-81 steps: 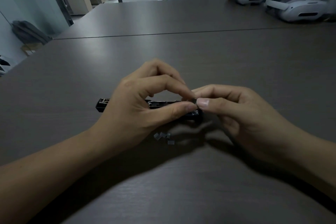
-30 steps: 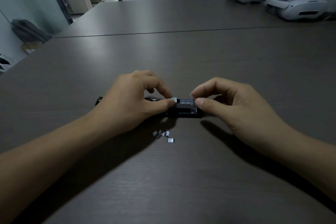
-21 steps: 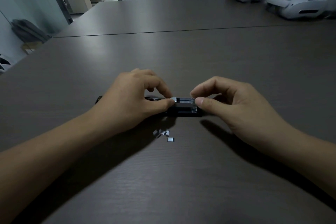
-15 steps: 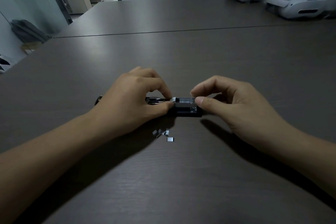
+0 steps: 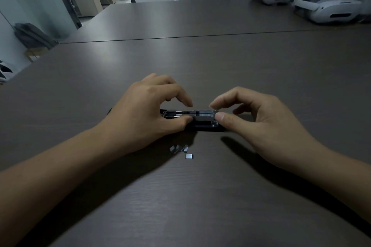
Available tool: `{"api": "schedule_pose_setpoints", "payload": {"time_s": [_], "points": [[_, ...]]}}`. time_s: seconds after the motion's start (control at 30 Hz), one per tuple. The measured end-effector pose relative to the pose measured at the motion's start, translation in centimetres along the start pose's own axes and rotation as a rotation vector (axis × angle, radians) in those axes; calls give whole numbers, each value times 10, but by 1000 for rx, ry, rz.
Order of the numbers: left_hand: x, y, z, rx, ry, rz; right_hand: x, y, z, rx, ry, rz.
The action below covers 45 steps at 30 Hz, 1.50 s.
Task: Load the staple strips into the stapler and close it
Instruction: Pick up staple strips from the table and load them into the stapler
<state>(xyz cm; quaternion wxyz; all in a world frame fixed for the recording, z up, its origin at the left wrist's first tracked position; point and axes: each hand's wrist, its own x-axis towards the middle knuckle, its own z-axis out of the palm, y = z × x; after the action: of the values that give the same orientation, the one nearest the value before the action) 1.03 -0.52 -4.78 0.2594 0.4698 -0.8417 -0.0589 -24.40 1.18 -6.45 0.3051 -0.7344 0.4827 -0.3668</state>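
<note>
A small black stapler [image 5: 202,121] lies opened lengthwise on the dark table [image 5: 200,62], its metal staple channel facing up with a silver staple strip [image 5: 204,113] in the right part. My left hand [image 5: 148,110] rests over the stapler's left half, thumb against its near side and index finger lifted just above the channel. My right hand [image 5: 255,118] pinches the stapler's right end between thumb and index finger. Several loose staple pieces [image 5: 181,149] lie on the table just in front of the stapler.
Two white headsets [image 5: 329,7] sit at the far right of the table. A seam [image 5: 180,37] runs across the table further back. A grey bag [image 5: 32,36] leans against the wall beyond the table's left edge.
My left hand has slid a little to the left and its index finger has lifted off the staple strip, uncovering more of the channel. My right hand keeps its pinch on the stapler's end.
</note>
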Motion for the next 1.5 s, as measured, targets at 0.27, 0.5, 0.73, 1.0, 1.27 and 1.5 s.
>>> {"api": "schedule_pose_setpoints", "payload": {"time_s": [0.27, 0.5, 0.73, 1.0, 1.27, 1.5], "points": [[-1, 1, 0, 41, -13, 33, 2, 4, 0, -13, 11, -5], [-2, 3, 2, 71, -46, 41, 5, 11, -1, -3, 12, 23], [-4, 4, 4, 57, -52, 37, 6, 13, 1, -3, -19, 37], [-4, 5, 1, 36, -83, 89, 6, 14, 1, -14, -29, 37], [-1, 4, -21, 1, -315, 215, 4, 11, 1, -16, -42, 18], [-4, 2, -19, -19, -482, 284, 3, 9, 0, -19, -39, 25]]}}
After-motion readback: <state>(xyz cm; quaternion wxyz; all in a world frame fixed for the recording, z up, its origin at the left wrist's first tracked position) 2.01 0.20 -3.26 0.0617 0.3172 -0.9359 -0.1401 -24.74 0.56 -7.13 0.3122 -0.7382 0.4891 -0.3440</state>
